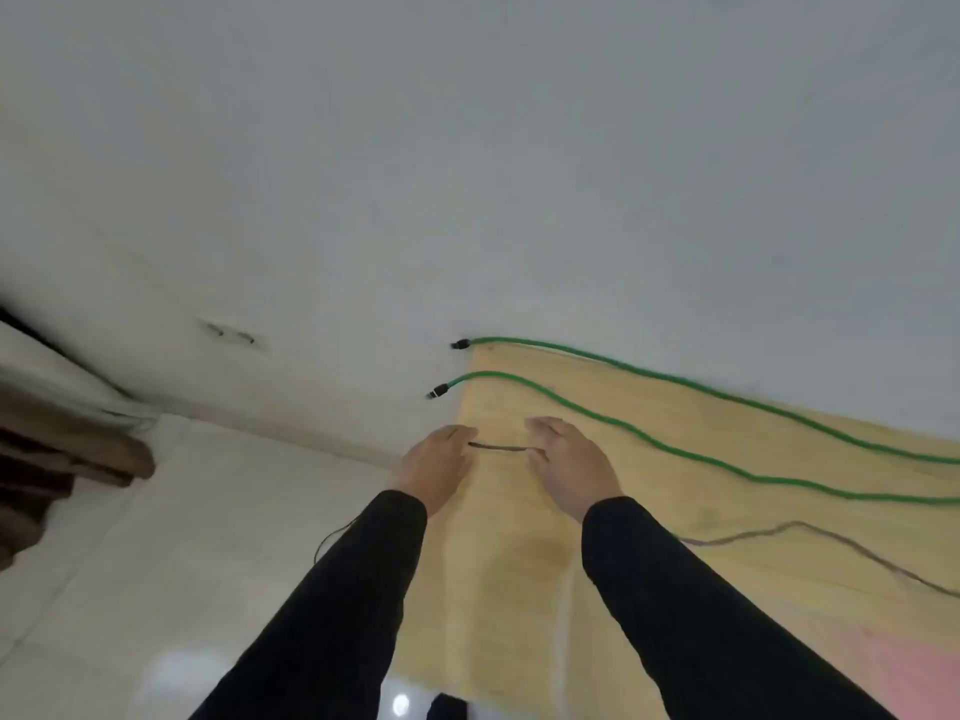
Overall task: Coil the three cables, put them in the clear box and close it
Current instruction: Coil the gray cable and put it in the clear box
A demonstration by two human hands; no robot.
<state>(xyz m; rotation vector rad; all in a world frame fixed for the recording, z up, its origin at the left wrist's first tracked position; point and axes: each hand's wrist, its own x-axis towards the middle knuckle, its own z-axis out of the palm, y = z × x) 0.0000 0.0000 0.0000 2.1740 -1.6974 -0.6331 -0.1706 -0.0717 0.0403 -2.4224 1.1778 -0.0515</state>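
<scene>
Head view looks down along two black sleeves [332,605] to both hands, which reach forward over the left end of a pale yellow mat [727,589] spread on a white tiled floor [156,537]. A thin brown cable [501,448] stretches in a short, nearly level run between the hands: the left hand [436,467] pinches one end of that run with its fingertips, and the right hand [569,459] grips the other end, fingers curled around it. More brown cable shows to the right of the right sleeve, trailing in a loose wave across the mat toward the right edge; whether it is the same cable I cannot tell, since the sleeve hides the join. Farther off, two green cables lie well apart from the hands. The far green cable [675,379] runs along the mat's far edge beside the white wall [467,174], its dark plug just off the mat's far left corner. The near green cable [649,441] curves across the mat, its plug also off the left edge. A brown curtain [62,449] hangs at far left. The picture is somewhat blurred.
</scene>
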